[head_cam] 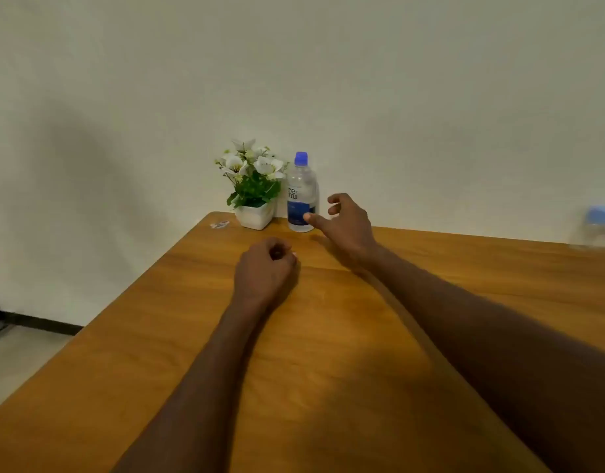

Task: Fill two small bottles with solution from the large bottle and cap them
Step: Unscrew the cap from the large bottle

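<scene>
A broad wooden counter with an orange-brown grain (pixel 328 353) carries everything here. The right hand (pixel 348 223) reaches far across it with its grip spread, thumb and fingers apart, and nothing in it yet. Just beyond the thumb tip, close to touching, stands the large clear plastic bottle with a blue cap and blue label (pixel 301 196), upright against the wall and capped. It looks mostly full, so it will likely feel weighty; its smooth rounded wall may give a little under pressure, and the labelled middle, where it is widest, seems the surest place to take hold. The label reads "re-nu" as far as can be made out; the smaller print is too fine to read. Beyond the bottle from the right hand sits a white square pot of white artificial flowers (pixel 255 189). Nearer the person, the left hand (pixel 265 268) rests curled, its grip pressed together; whether it encloses anything cannot be told. The small bottles are not plainly seen.
</scene>
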Tool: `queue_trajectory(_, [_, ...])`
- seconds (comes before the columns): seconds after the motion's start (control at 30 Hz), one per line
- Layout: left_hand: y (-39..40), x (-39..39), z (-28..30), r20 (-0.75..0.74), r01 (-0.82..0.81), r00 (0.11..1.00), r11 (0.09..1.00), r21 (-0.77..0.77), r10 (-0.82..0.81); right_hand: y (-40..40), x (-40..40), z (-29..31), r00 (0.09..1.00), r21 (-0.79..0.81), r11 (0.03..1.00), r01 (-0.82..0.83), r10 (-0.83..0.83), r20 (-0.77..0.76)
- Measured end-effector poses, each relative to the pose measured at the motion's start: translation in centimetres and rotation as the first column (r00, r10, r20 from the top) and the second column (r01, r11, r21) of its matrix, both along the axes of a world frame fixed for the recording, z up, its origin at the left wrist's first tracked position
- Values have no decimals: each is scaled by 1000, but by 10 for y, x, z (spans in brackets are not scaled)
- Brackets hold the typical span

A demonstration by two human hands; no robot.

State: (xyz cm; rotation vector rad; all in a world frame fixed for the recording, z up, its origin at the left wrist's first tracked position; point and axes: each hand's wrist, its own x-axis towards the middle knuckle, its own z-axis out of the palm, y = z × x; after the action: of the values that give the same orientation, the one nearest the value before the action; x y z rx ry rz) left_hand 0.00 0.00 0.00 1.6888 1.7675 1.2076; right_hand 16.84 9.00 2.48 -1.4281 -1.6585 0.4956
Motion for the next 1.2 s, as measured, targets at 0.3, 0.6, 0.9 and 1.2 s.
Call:
queue_trajectory(0.3, [4,1,-4,-31,-19,999,999,27,20,37,-36,-9,998,-22,999,29,-28,51])
queue_trajectory(0.6, [4,2,-2,-34,-27,999,1000,14,27,34,-35,-13,994,30,994,107,-107,11])
queue_trajectory(0.9, [4,2,0,-27,-24,999,1000,-6,24,4,-12,-15,996,52,996,76,-74,-39])
queue_trajectory(1.2, [-4,6,7,170,-55,985,994,90,39,-57,5,-6,995,68,997,46,-39,-92])
